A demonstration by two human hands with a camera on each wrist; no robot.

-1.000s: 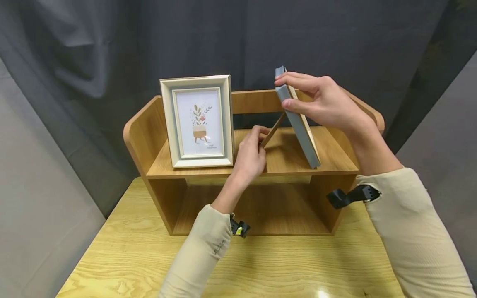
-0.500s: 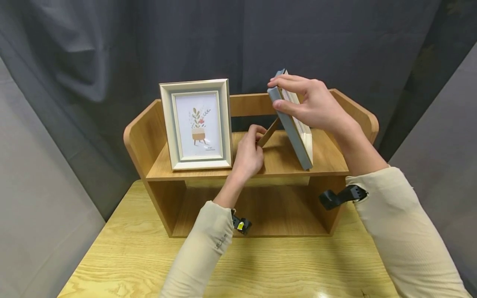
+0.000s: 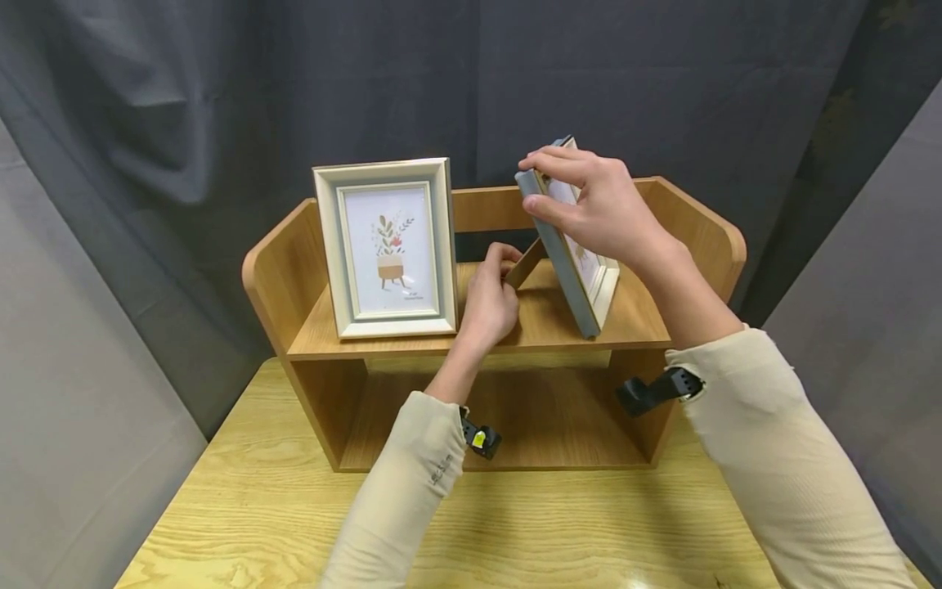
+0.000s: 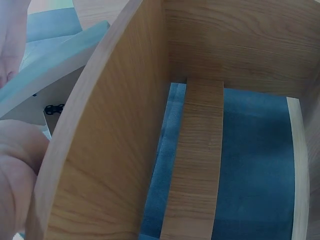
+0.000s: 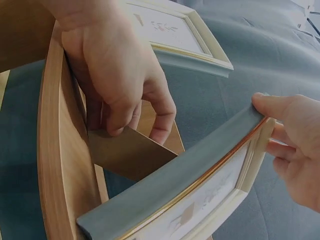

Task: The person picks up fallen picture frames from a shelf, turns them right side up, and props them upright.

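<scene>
Two picture frames share the top board of a small wooden shelf (image 3: pixel 662 327) that stands on a pale wood desk (image 3: pixel 243 507). At about 10 o'clock from the hands, a cream frame (image 3: pixel 386 245) with a plant print stands upright by itself, facing the viewer. At about 2 o'clock, the right hand (image 3: pixel 596 209) grips the top edge of a grey-edged frame (image 3: pixel 570 282), thumb on the near side and fingers (image 3: pixel 562 159) curled over the top, so the frame tilts on its lower edge while its bottom corner rests on the shelf board. The left hand (image 3: pixel 489 303) pinches the brown fold-out stand (image 3: pixel 524 263) that sticks out from the frame's back, apparently steadying or setting its angle while the other hand keeps the frame from tipping. The grey frame's picture is turned mostly away and largely covered by the right hand; only a pale sliver shows. The hinge of the stand is hidden. The left wrist view shows mostly shelf wood and blurred frame edges.
</scene>
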